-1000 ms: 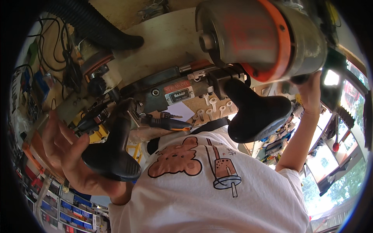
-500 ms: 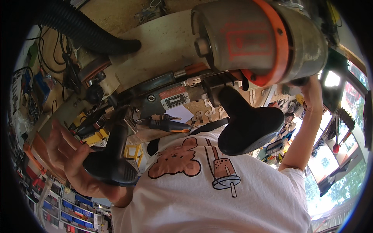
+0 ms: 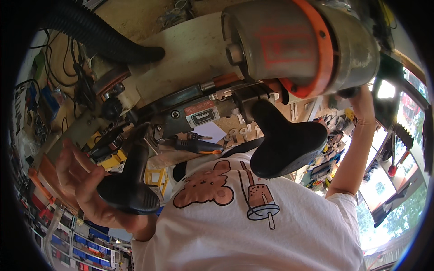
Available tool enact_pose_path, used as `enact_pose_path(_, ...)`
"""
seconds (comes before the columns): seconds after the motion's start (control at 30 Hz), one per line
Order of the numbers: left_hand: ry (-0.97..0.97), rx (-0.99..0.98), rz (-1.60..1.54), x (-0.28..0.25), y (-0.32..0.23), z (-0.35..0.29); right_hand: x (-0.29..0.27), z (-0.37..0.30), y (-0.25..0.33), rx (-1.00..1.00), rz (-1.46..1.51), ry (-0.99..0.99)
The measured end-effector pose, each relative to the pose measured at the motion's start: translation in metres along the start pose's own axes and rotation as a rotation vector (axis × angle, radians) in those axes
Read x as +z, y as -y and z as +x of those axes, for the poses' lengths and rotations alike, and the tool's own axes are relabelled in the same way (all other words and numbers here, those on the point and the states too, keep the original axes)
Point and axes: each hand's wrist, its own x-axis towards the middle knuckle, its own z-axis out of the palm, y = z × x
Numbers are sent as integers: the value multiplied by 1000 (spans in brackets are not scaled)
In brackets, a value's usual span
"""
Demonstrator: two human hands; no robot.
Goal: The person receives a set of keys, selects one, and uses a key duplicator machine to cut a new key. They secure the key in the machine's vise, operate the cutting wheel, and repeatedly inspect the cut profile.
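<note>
A key-cutting machine (image 3: 183, 118) with a grey body and a small label plate spans the middle. Two black wing-shaped handles, a left one (image 3: 129, 194) and a right one (image 3: 291, 147), stick out from it toward my shirt. Beside the left handle is my left hand (image 3: 83, 185), its fingers apart and loosely curved, the thumb close to the handle's edge. My right hand (image 3: 361, 103) reaches up to the far right end of the grey motor housing with an orange ring (image 3: 318, 49), near a dark knob (image 3: 349, 92). Its fingers are mostly hidden there.
A ribbed black hose (image 3: 113, 43) crosses the upper left. Several keys (image 3: 243, 132) lie on the bench below the machine, near a black and orange tool (image 3: 196, 146). Blue storage bins (image 3: 90, 250) stand at lower left, with bright windows at the right.
</note>
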Motion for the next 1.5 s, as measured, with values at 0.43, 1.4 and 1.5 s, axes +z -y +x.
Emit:
enact_pose_path(0.43,-35,-50,-67,1,0,-3,18,-2,3,33,23,-217)
enact_pose_path(1.4,-46,-30,-127,-1,6,-3,25,-6,3,-57,214,-203)
enact_pose_path(1.5,-62,-37,-154,-1,9,-4,24,-10,-13,-193,282,-13)
